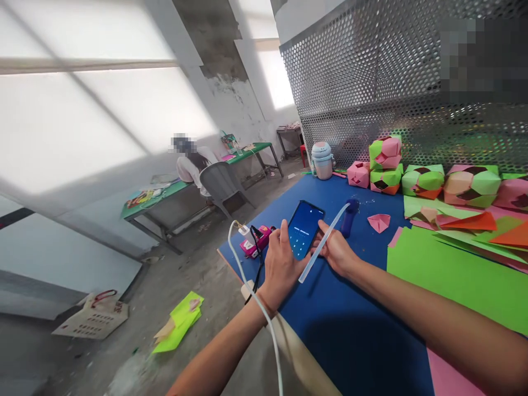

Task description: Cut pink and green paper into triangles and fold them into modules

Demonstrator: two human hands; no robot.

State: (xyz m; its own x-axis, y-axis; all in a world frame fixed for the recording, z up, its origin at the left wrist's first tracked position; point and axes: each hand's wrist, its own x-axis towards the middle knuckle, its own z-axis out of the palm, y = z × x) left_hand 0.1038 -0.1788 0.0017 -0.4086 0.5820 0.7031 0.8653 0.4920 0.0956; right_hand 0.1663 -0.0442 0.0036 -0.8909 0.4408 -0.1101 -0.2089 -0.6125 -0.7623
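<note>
Between my two hands, above the blue table (330, 308), is a dark smartphone (304, 228) with a lit blue number-pad screen. My left hand (282, 258) grips its left side and lower edge. On the opposite side, my right hand (332, 247) has its fingers closed around the phone's edge. A translucent tube (324, 242) passes in front of the right hand, rising to a dark blue bottle-like piece (350, 217) on the table. Left of the phone lies a pink box (256, 242) with a white charger plug (248, 235) and cables.
Folded paper blocks (423, 181) line the perforated metal panel (371, 82), near a lidded cup (322, 160). Green paper sheets (457, 280) cover the table's right side. A white cable (251, 297) crosses my left wrist. A person sits at a green table (165, 192); a basket (93, 316) is on the floor.
</note>
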